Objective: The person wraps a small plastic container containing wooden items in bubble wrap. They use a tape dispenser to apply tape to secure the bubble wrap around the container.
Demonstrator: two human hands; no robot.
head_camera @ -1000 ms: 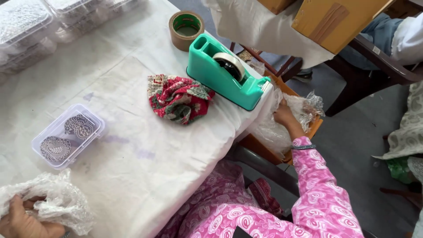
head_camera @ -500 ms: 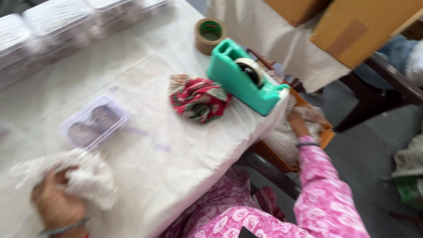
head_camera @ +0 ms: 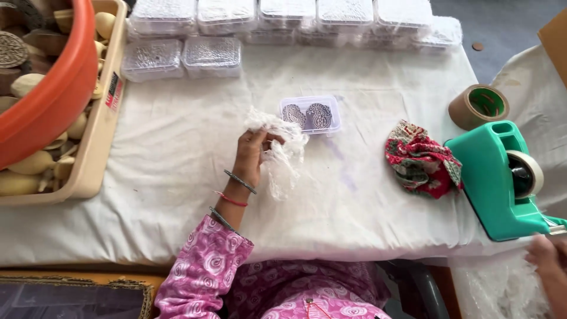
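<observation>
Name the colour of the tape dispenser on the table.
The tape dispenser is teal green, seen best in the head view.

Teal tape dispenser [head_camera: 499, 180] sitting at right table edge; brown tape roll [head_camera: 478, 106] lying just beyond; patterned cloth [head_camera: 422, 159] bunching beside dispenser. Lidded clear boxes [head_camera: 283, 20] lining far edge. Orange tub [head_camera: 50, 94] resting far left.

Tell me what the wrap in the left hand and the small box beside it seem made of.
The wrap in the left hand looks like thin clear plastic film, likely bubble wrap: translucent, crinkled, whitish. The small box looks like rigid clear plastic: glossy, see-through walls showing two dark patterned pieces inside.
</observation>
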